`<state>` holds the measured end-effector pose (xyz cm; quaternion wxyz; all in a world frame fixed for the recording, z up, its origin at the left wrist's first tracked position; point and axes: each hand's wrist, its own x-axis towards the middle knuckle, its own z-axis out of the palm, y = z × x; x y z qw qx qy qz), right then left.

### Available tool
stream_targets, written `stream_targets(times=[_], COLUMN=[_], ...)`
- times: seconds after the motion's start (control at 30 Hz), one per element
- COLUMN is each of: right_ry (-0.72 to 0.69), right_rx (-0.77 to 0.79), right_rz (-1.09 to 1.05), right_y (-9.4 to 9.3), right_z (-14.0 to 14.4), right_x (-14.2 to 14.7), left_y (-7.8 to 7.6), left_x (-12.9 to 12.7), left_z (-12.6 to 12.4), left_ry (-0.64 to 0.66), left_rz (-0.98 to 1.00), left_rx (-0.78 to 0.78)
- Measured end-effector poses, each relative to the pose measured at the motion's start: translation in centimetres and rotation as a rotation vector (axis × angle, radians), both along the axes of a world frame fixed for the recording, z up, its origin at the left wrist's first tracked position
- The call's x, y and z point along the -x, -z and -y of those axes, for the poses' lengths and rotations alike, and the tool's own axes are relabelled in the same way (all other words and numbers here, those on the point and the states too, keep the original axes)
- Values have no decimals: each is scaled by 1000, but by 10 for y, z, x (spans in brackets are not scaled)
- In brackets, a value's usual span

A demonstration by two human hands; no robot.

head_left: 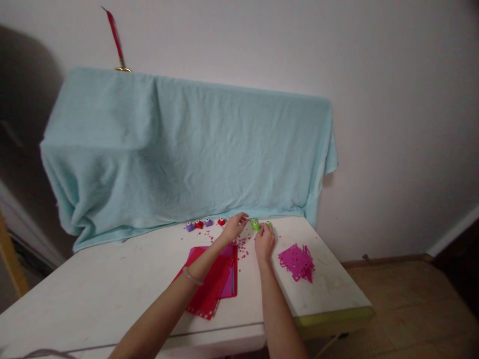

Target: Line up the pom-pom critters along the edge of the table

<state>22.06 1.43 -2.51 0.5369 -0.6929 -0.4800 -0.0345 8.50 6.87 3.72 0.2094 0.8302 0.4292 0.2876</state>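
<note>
Two green craft punches stand near the back of the white table. One green punch (255, 224) sits between my hands. The other green punch (268, 224) is partly hidden behind the fingers of my right hand (265, 240), which are curled against it. My left hand (235, 227) reaches to the left of the nearer green punch, fingers stretched out and apart, with nothing visible in them. Further left stand a red punch (221, 221), two purple punches (189, 226) and another red punch (198, 224). Small pink and red paper cut-outs (243, 245) lie scattered below my hands.
Red and purple sheets (209, 284) lie stacked under my left forearm, the top one punched along its edge. Punched magenta scraps (297, 262) are piled at the right. A light blue cloth (224, 149) covers something bulky behind the white table (123, 284).
</note>
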Motion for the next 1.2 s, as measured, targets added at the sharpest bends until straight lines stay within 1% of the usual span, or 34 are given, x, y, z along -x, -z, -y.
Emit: stream_targets(times=[0.03, 0.1, 0.17, 0.2, 0.23, 0.3, 0.33, 0.4, 0.47, 0.5, 0.57, 0.6, 0.67, 0.7, 0.73, 0.77, 0.83, 0.9, 0.97, 1.03, 1.1, 1.2], right_ry=[-8, -30, -51, -63, -74, -99, -112, -137, -144, -138, -156, -166, -207, -265, -320, -392, -507, -578, -610, -607, -581, -555], right_rx=[-9, -25, -40, -47, -55, -67, -71, -75, -51, -5, 177, 273, 382, 399, 404, 405, 390, 313, 280, 299, 390, 584], right_rz=[8, 33, 59, 71, 80, 100, 110, 128, 137, 131, 126, 126, 101, 51, -50, -205, -613, -989, -1238, -1352, -1407, -1418], right_y=[-1, -3, -5, -5, -6, -10, -14, -27, -46, -56, -71, -75, -72, -66, -57, -46, -27, -15, -15, -23, -33, -45], right_z=[1, 2, 3, 4, 5, 8, 11, 18, 27, 34, 51, 61, 86, 99, 112, 125, 145, 158, 162, 160, 153, 141], right_x=[0, 0, 1, 1, 2, 4, 5, 8, 10, 12, 16, 18, 26, 31, 36, 42, 53, 60, 62, 60, 54, 46], left_y=[-8, -22, -28, -28, -24, -9, 1, 21, 36, 41, 45, 45, 45, 46, 48, 49, 52, 50, 44, 36, 30, 30], left_x=[12, 41, 73, 90, 107, 139, 153, 178, 194, 197, 198, 196, 188, 184, 181, 178, 173, 170, 168, 166, 165, 163], left_z=[13, 50, 94, 116, 136, 168, 179, 195, 203, 206, 211, 212, 214, 213, 213, 211, 208, 205, 202, 199, 196, 192], left_ry=[11, 50, 101, 104, 95, 59, 50, 35, -6, -20, -30, -32, -40, -46, -55, -68, -96, -123, -137, -132, -115, -114], left_rz=[9, -22, -55, -59, -74, -110, -124, -123, -85, -73, -55, -49, -53, -66, -87, -114, -182, -257, -332, -400, -449, -483], left_rx=[-15, -83, -111, -108, -96, -74, -57, -36, -82, -105, -132, -143, -169, -179, -182, -180, -170, -163, -163, -163, -170, -196])
